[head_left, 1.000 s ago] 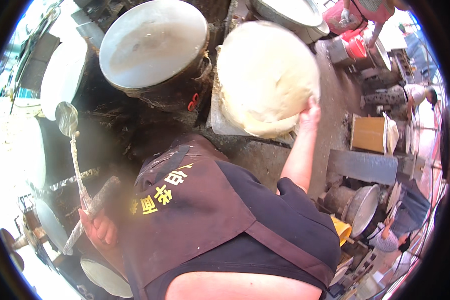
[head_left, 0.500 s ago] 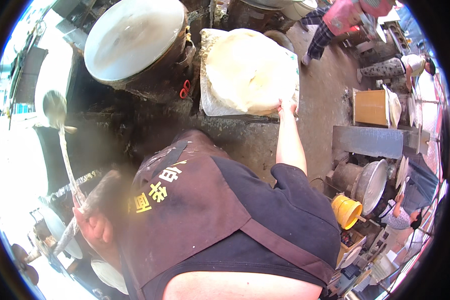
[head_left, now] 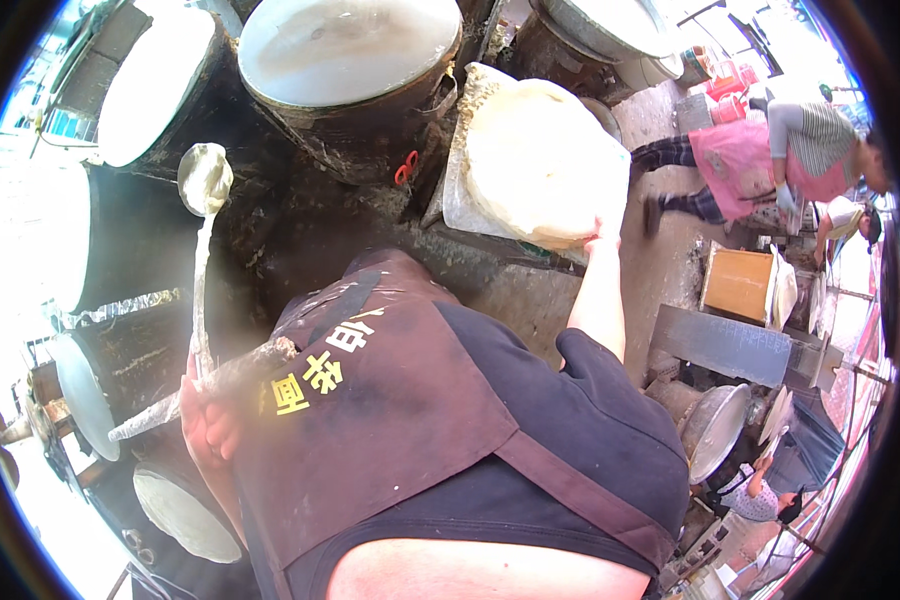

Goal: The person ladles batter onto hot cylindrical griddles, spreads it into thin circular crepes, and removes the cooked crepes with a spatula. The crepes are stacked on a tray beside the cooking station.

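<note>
My left hand [head_left: 202, 425] grips the long handle of a batter-coated ladle [head_left: 205, 180], whose bowl points up toward the dark round griddles. My right hand [head_left: 602, 232] is stretched forward and rests on the near edge of a big, thin, pale round flatbread [head_left: 540, 160], which lies on a stack on a sheet-covered stand. In front of me is a large round griddle [head_left: 345, 45] covered with a white batter layer. A brown apron [head_left: 370, 400] with yellow characters covers my chest.
More round griddles coated in white batter stand at the left [head_left: 155, 85] and lower left [head_left: 185, 515]. A person in a pink apron [head_left: 770, 160] stands at the right. A wooden box [head_left: 738, 285], metal bowls [head_left: 715, 430] and a grey slab [head_left: 730, 345] crowd the right side.
The flatbread was held up on my right hand and has come down flat onto the stack. The ladle has stayed raised in my left hand. A person walked in at the right.
</note>
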Motion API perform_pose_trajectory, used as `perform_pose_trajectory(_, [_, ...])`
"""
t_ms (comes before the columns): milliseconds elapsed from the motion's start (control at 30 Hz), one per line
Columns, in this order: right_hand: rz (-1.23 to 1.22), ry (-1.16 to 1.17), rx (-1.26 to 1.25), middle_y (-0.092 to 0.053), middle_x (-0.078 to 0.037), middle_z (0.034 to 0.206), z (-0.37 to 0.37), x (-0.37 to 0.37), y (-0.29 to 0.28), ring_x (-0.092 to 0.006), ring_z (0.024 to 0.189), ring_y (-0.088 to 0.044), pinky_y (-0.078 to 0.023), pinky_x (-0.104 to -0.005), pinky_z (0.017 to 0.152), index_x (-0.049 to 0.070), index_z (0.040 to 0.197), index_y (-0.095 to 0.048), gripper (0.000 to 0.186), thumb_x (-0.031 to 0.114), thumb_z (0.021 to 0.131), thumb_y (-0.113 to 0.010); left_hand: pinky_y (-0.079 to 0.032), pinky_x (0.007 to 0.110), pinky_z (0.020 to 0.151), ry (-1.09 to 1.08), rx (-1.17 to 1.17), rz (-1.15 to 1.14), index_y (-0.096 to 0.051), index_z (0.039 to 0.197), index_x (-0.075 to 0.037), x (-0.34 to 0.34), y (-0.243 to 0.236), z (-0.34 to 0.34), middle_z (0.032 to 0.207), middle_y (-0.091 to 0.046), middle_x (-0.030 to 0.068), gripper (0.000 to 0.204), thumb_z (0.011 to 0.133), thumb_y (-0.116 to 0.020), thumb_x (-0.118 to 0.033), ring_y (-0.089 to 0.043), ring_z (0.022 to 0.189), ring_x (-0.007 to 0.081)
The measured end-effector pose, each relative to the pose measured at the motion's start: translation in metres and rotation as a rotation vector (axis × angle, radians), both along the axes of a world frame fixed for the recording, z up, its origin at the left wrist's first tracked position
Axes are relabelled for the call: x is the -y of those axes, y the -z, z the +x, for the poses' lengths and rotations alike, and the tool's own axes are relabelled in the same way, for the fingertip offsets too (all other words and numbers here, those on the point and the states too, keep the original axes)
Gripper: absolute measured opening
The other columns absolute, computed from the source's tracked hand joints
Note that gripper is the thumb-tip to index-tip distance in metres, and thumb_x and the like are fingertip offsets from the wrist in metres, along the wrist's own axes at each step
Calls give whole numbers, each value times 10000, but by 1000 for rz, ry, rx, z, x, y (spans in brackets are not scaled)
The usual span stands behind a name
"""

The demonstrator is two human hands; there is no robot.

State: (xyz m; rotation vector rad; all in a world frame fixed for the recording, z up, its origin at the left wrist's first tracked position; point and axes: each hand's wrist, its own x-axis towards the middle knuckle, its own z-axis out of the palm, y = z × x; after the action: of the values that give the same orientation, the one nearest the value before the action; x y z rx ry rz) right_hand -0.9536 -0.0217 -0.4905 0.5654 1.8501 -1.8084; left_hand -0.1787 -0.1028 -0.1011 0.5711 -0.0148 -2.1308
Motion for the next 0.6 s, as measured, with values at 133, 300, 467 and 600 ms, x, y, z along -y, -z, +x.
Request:
perform_pose_trajectory(133, [-143,-141,-169,-666,-146,1014,-45,31,-31,-274,873,-640,-541,-391,744,-41,1076,-639,283,29,803,-667,-332,191,261,-57,-54,-84,-220,1505,-248,-15,13,12,1096,-609,207,472,1053,-289,-365,-324,384,45])
perform_pose_trajectory(300, [442,-477,-1064,-692,-92,845,-45,110,-207,-215,762,-636,-518,-376,667,-14,842,-675,166,84,719,-728,-316,191,252,-104,169,115,-246,1491,-275,-8,0,13,714,-423,29,463,1046,-329,-371,-313,372,41])
perform_pose_trajectory(467, [754,-692,-1474,-678,-239,930,101,261,-392,-392,887,-654,-505,-440,803,9,941,-692,392,343,737,-715,-314,189,261,-155,129,120,-231,1496,-285,-8,-3,5,689,-408,10,469,1046,-336,-369,-317,375,41])
perform_pose_trajectory(600, [542,-878,-1734,-695,-168,881,177,351,-426,-344,869,-669,-513,-432,796,97,924,-696,231,285,833,-596,-305,185,272,-214,159,185,-199,1506,-298,-5,-10,-5,685,-401,0,483,1047,-337,-364,-315,378,39])
